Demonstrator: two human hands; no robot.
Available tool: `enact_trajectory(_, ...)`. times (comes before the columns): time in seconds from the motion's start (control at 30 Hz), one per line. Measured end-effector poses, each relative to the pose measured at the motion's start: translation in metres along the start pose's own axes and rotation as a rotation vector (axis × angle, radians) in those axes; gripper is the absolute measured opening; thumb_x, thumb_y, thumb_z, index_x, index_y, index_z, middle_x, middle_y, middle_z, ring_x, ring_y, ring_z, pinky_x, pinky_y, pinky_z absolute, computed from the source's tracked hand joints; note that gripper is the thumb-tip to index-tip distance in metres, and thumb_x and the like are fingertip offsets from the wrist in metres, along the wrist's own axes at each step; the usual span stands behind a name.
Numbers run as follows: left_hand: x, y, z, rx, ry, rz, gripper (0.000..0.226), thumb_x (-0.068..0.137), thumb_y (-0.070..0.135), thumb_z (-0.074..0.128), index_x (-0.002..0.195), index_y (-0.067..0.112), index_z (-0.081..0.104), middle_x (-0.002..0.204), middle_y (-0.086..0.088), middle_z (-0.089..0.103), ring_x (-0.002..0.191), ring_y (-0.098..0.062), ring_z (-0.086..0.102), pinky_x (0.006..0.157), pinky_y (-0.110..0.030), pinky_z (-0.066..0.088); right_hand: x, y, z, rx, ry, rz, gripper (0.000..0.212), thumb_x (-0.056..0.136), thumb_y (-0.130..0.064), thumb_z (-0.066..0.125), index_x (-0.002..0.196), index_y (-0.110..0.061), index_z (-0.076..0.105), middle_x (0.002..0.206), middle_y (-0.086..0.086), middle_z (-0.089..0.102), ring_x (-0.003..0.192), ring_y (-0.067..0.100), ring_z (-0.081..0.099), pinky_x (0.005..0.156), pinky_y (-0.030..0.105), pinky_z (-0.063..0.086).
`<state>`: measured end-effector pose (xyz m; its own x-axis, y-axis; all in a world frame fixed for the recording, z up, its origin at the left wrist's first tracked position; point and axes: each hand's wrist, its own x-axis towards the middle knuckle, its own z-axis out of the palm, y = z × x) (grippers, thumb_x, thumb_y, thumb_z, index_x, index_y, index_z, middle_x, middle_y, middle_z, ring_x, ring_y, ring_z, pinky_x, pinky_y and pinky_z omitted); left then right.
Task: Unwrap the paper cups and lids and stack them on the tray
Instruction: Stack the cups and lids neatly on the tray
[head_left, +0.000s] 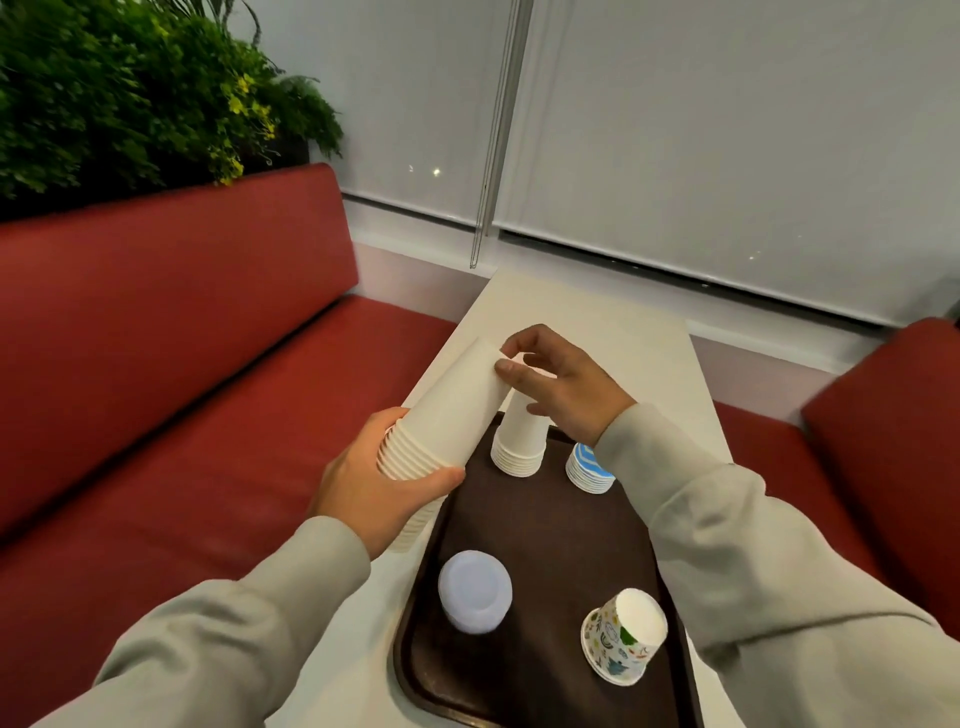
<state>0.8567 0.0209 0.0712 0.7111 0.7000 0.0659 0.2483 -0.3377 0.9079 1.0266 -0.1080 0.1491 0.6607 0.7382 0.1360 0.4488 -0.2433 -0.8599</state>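
The tilted stack of white paper cups (452, 410) hangs over the far left edge of the tray (545, 530). The left hand (374, 488) curls round its rim end, and the right hand (561, 395) pinches the base end between thumb and fingertips. I cannot make out any wrapper.

At the tray's far side stand an upturned white stack (519, 441) and a blue-striped stack (589, 470). The lids (475, 592) and patterned cups (623, 639) sit at its near side.

A sharp pull could likely slide nested cups loose past the tray onto the counter (597, 338), or topple the white stack beneath.
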Motion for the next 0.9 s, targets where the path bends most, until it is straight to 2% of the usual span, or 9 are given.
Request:
enact_trajectory(0.1, -0.003, 0.004, 0.001, 0.029, 0.003, 0.001, 0.065, 0.059, 0.051, 0.085, 0.115, 0.042, 0.053, 0.1, 0.02, 0.063, 0.092, -0.006, 0.059, 0.077, -0.032, 0.05, -0.002, -0.002, -0.004, 0.11, -0.005, 0.047, 0.012, 0.092, -0.031, 0.065, 0.082, -0.033, 0.059, 0.108, -0.001, 0.061, 0.109, 0.018, 0.056, 0.087, 0.045, 0.056)
enact_trajectory(0.23, -0.002, 0.008, 0.001, 0.051, 0.001, 0.011, 0.063, 0.06, 0.051, 0.084, 0.114, 0.043, 0.052, 0.1, 0.019, 0.063, 0.092, -0.007, 0.059, 0.075, -0.031, 0.048, -0.001, -0.006, -0.012, 0.171, -0.031, 0.09, 0.016, 0.093, -0.021, 0.065, 0.08, -0.027, 0.059, 0.092, 0.003, 0.058, 0.091, 0.015, 0.054, 0.088, 0.044, 0.055)
enact_trajectory(0.33, 0.001, 0.011, 0.003, 0.044, -0.002, 0.012, 0.063, 0.059, 0.051, 0.085, 0.113, 0.042, 0.054, 0.1, 0.018, 0.064, 0.092, -0.007, 0.059, 0.078, -0.032, 0.051, 0.003, -0.009, -0.015, 0.158, -0.006, 0.095, 0.017, 0.093, -0.019, 0.064, 0.08, -0.026, 0.058, 0.096, -0.003, 0.06, 0.094, 0.015, 0.056, 0.088, 0.045, 0.055)
enact_trajectory(0.43, 0.004, 0.01, 0.003, 0.041, -0.005, 0.003, 0.066, 0.059, 0.052, 0.085, 0.116, 0.041, 0.055, 0.102, 0.018, 0.064, 0.094, -0.007, 0.059, 0.078, -0.03, 0.05, 0.008, -0.008, -0.012, 0.163, 0.016, 0.088, 0.016, 0.094, -0.017, 0.062, 0.081, -0.025, 0.058, 0.12, -0.007, 0.062, 0.111, 0.019, 0.056, 0.088, 0.049, 0.057)
enact_trajectory(0.5, 0.005, 0.01, 0.002, 0.032, -0.007, 0.003, 0.065, 0.06, 0.053, 0.085, 0.117, 0.041, 0.056, 0.102, 0.019, 0.064, 0.093, -0.002, 0.058, 0.075, -0.026, 0.047, 0.009, -0.007, -0.011, 0.173, 0.024, 0.079, 0.015, 0.095, -0.016, 0.061, 0.082, -0.023, 0.058, 0.124, -0.007, 0.062, 0.114, 0.019, 0.056, 0.087, 0.05, 0.057)
enact_trajectory(0.67, 0.008, 0.009, 0.003, 0.029, -0.008, -0.013, 0.065, 0.059, 0.055, 0.085, 0.117, 0.039, 0.059, 0.099, 0.018, 0.065, 0.091, -0.001, 0.059, 0.072, -0.023, 0.046, 0.013, -0.004, -0.009, 0.208, 0.008, 0.056, 0.016, 0.096, -0.011, 0.059, 0.083, -0.02, 0.056, 0.119, -0.008, 0.067, 0.104, 0.011, 0.06, 0.086, 0.049, 0.056)
enact_trajectory(0.77, 0.008, 0.006, 0.005, 0.041, -0.009, -0.037, 0.063, 0.058, 0.056, 0.085, 0.113, 0.037, 0.06, 0.096, 0.016, 0.066, 0.088, -0.004, 0.061, 0.073, -0.027, 0.051, 0.018, 0.0, -0.012, 0.253, 0.081, 0.095, 0.017, 0.096, -0.011, 0.058, 0.082, -0.02, 0.056, 0.11, -0.006, 0.067, 0.107, 0.02, 0.059, 0.085, 0.053, 0.056)
enact_trajectory(0.9, 0.005, -0.005, 0.001, 0.047, 0.003, -0.072, 0.061, 0.058, 0.055, 0.085, 0.11, 0.037, 0.058, 0.094, 0.016, 0.066, 0.085, -0.004, 0.06, 0.069, -0.027, 0.052, 0.023, 0.0, -0.029, 0.367, 0.136, 0.167, 0.015, 0.095, -0.007, 0.058, 0.083, -0.016, 0.056, 0.091, -0.001, 0.063, 0.092, 0.023, 0.062, 0.082, 0.056, 0.056)
